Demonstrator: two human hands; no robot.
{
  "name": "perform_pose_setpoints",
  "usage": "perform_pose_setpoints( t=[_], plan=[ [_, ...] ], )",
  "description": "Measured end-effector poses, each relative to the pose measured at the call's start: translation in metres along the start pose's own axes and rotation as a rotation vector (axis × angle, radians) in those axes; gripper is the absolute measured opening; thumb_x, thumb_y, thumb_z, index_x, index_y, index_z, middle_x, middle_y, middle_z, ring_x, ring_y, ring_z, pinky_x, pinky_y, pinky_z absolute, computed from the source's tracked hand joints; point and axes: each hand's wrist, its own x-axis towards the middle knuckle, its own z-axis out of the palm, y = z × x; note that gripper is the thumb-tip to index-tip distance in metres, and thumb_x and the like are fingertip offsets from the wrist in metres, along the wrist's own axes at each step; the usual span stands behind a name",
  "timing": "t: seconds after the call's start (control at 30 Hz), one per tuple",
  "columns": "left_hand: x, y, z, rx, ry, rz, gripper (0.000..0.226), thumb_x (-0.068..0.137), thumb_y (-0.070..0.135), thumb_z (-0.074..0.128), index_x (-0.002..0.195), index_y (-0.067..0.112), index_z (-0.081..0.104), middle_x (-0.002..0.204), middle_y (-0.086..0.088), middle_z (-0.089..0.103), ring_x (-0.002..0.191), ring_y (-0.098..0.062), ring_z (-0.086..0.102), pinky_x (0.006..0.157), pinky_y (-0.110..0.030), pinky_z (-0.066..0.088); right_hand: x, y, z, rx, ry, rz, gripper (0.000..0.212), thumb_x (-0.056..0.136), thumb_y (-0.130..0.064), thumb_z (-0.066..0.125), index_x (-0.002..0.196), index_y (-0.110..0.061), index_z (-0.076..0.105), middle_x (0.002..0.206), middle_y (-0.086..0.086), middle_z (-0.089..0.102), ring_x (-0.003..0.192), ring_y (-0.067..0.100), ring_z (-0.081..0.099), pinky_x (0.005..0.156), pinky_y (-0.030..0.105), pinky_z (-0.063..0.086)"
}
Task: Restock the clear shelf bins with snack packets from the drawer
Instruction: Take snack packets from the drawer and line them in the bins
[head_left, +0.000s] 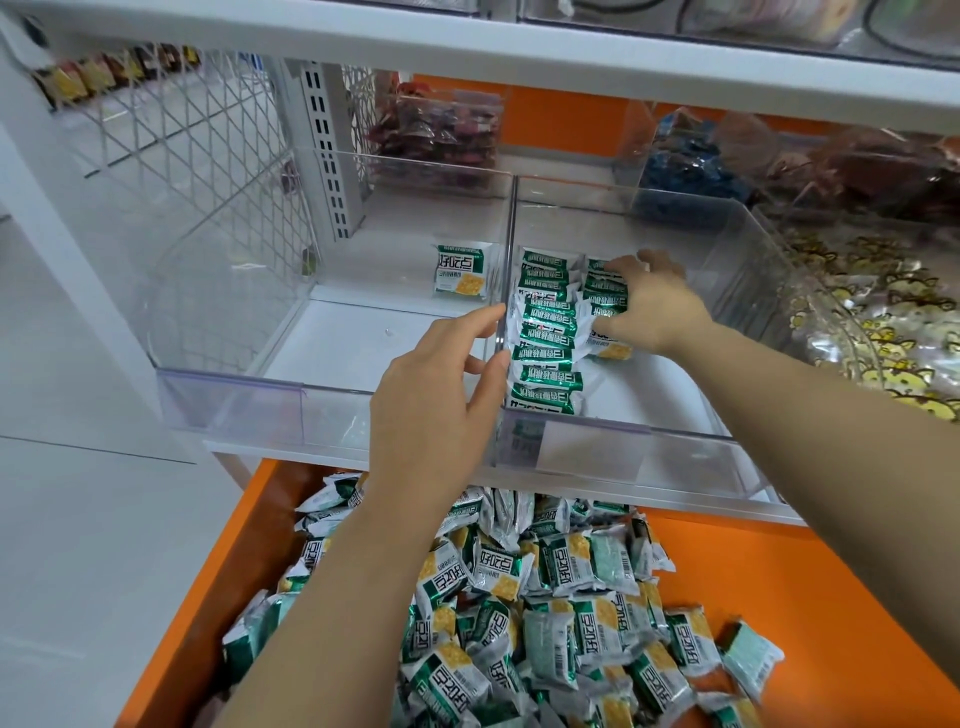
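Note:
Two clear bins stand side by side on the white shelf. The right bin holds a row of green-and-silver snack packets standing along its left wall. My right hand is inside it, gripping a short stack of the same packets beside that row. My left hand rests on the clear dividing wall between the bins, thumb and fingers on either side of it. The left bin holds a single packet near its back. Below, the orange drawer is heaped with loose packets.
Further clear bins with dark red, blue and brown snacks stand behind. A bin of yellow-patterned packets sits to the right. A white shelf board hangs overhead. White mesh panel and floor lie to the left.

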Motion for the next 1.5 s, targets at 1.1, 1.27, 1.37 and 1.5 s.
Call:
perform_pose_setpoints(
  t=[1.1, 1.27, 1.37, 1.5],
  plan=[
    [-0.119, -0.117, 0.071, 0.509, -0.890, -0.126, 0.036, 0.096, 0.015, 0.048, 0.128, 0.029, 0.055, 0.133, 0.003, 0.051, 0.110, -0.014, 0.056, 0.096, -0.030, 0.047, -0.200, 0.058, 0.141, -0.117, -0.794, -0.151, 0.057, 0.099, -0.026, 0.047, 0.150, -0.020, 0.023, 0.152, 0.012, 0.031, 0.132, 0.029, 0.040, 0.104, 0.037, 0.040],
    [-0.118, -0.144, 0.085, 0.527, -0.944, -0.217, 0.041, 0.095, 0.014, 0.052, 0.134, 0.027, 0.048, 0.136, -0.003, 0.048, 0.106, -0.017, 0.059, 0.090, -0.029, 0.049, -0.184, 0.060, 0.195, -0.003, -0.648, -0.048, 0.061, 0.102, -0.013, 0.034, 0.153, -0.024, 0.004, 0.160, 0.009, 0.004, 0.145, 0.035, 0.014, 0.108, 0.045, 0.032],
    [-0.120, -0.155, 0.092, 0.577, -1.024, -0.279, 0.056, 0.092, 0.024, 0.059, 0.143, 0.026, 0.035, 0.146, -0.007, 0.039, 0.123, -0.021, 0.050, 0.102, -0.033, 0.043, -0.177, 0.069, 0.215, 0.039, -0.627, 0.055, 0.060, 0.103, -0.026, 0.029, 0.153, -0.024, -0.005, 0.161, 0.006, -0.004, 0.147, 0.033, -0.003, 0.116, 0.048, 0.021],
    [-0.121, -0.157, 0.099, 0.634, -1.032, -0.260, 0.060, 0.092, 0.025, 0.059, 0.145, 0.025, 0.032, 0.152, -0.005, 0.027, 0.130, -0.022, 0.044, 0.106, -0.032, 0.040, -0.173, 0.071, 0.219, 0.057, -0.640, 0.053, 0.061, 0.101, -0.040, 0.034, 0.153, -0.023, 0.007, 0.160, 0.007, 0.008, 0.145, 0.035, 0.004, 0.114, 0.046, 0.022]
  ],
)
